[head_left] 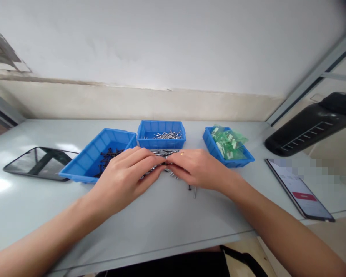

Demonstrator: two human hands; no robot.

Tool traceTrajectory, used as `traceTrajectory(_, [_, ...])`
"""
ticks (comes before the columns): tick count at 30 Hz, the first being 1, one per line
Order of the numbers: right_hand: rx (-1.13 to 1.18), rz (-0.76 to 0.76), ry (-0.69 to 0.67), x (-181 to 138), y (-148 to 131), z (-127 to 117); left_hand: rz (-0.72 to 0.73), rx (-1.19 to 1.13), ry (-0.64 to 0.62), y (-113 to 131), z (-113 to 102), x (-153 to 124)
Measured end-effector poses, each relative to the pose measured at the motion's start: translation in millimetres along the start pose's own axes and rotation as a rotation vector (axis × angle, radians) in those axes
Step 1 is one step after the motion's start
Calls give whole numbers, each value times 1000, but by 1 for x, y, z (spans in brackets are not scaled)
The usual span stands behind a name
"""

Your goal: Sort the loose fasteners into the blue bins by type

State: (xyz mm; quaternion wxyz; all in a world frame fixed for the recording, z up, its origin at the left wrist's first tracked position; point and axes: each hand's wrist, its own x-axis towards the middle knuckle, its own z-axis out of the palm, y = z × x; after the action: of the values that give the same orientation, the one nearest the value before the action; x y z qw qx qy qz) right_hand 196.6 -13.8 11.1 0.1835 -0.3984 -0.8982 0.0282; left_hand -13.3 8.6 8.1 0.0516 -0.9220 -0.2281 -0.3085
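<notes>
Left hand and right hand are meeting at fastener pile | whether gripping: cannot tell | light, separate picks would be limiting scatter

Three blue bins stand beyond the hands, while the near tabletop leaves room.

The bare left hand and bare right hand partly hid slim silver metal pieces; anything between their fingertips was indistinct.
</notes>
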Motion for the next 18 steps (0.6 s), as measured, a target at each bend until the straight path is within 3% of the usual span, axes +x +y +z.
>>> traceTrajectory(11, [105,-75,50,2,1,9,49,-57,-21,2,-2,-2])
traceTrajectory(14, [106,-44,63,1,1,5,9,-51,7,2,-3,0])
traceTrajectory(18, [79,18,78,-1,3,-3,-37,-1,-55,-2,-1,0])
